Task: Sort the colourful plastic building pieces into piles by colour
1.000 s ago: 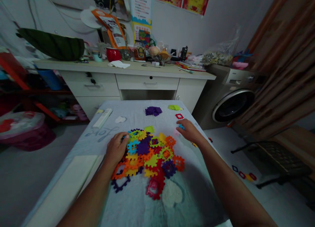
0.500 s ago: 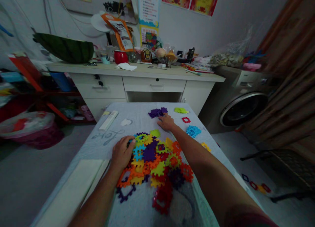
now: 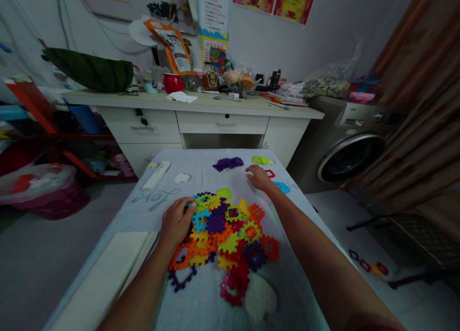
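Note:
A heap of colourful plastic interlocking tiles (image 3: 219, 221) lies mid-table, several of them with open centres. My left hand (image 3: 177, 221) rests against the heap's left edge, thumb apart from the fingers, touching tiles there; its fingertips are partly hidden. My right hand (image 3: 259, 177) is above the far right of the table, fingers loosely spread with nothing seen in them. Just left of it lies a group of purple tiles (image 3: 228, 164). Behind it are lime green tiles (image 3: 261, 160), and close by are a red tile (image 3: 270, 173) and blue tiles (image 3: 282, 187), both partly covered by the hand or arm.
A white bar (image 3: 156, 176) lies at the table's far left, and a long white board (image 3: 104, 273) at the near left. Beyond stands a desk (image 3: 226, 124) holding a cut watermelon (image 3: 91, 70) and jars. A washing machine (image 3: 345, 149) is at right; several tiles (image 3: 370, 264) lie on the floor.
My right hand has moved right, away from the purple tiles, and its fingers are off them. My left hand stays at the heap. The view has shifted slightly.

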A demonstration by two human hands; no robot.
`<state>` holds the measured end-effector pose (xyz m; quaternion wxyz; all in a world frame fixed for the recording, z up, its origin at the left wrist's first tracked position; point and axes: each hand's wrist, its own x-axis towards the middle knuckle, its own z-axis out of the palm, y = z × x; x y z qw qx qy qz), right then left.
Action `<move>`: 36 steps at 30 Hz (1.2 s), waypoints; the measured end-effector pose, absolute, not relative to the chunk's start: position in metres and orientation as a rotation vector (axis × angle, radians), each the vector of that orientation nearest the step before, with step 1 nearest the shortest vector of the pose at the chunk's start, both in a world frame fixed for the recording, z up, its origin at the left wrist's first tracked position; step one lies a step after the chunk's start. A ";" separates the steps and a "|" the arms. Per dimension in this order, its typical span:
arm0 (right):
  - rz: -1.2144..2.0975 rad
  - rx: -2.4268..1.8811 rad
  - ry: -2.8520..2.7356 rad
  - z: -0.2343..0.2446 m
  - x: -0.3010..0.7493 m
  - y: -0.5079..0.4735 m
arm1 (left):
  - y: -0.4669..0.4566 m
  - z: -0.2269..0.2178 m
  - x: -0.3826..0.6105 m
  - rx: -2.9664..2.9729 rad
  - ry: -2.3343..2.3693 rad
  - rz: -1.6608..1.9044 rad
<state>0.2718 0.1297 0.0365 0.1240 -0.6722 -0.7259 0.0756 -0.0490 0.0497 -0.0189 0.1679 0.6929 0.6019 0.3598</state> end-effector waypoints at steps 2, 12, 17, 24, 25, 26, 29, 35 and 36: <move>0.192 -2.003 -2.070 0.041 0.303 0.119 | 0.050 -0.019 -0.049 1.974 1.714 1.012; 0.176 -2.095 -1.939 0.021 0.379 0.062 | 0.052 -0.020 -0.050 1.981 1.709 0.978; 0.116 -2.207 -1.916 0.005 0.368 0.054 | 0.051 -0.018 -0.051 1.989 1.702 0.982; 0.077 -2.182 -1.802 0.016 0.374 0.040 | 0.051 -0.018 -0.051 2.000 1.700 0.980; 0.078 -2.174 -1.784 0.018 0.377 0.034 | 0.051 -0.018 -0.051 1.999 1.698 0.981; 0.092 -2.175 -1.774 0.021 0.380 0.027 | 0.051 -0.019 -0.051 1.998 1.698 0.983; 0.169 -2.231 -1.808 0.025 0.384 0.002 | 0.051 -0.020 -0.051 1.997 1.699 0.992; 0.186 -2.360 -1.912 0.023 0.370 -0.037 | 0.052 -0.023 -0.053 2.004 1.684 1.007; 0.187 -2.362 -1.931 0.023 0.369 -0.041 | 0.052 -0.024 -0.053 2.002 1.677 1.014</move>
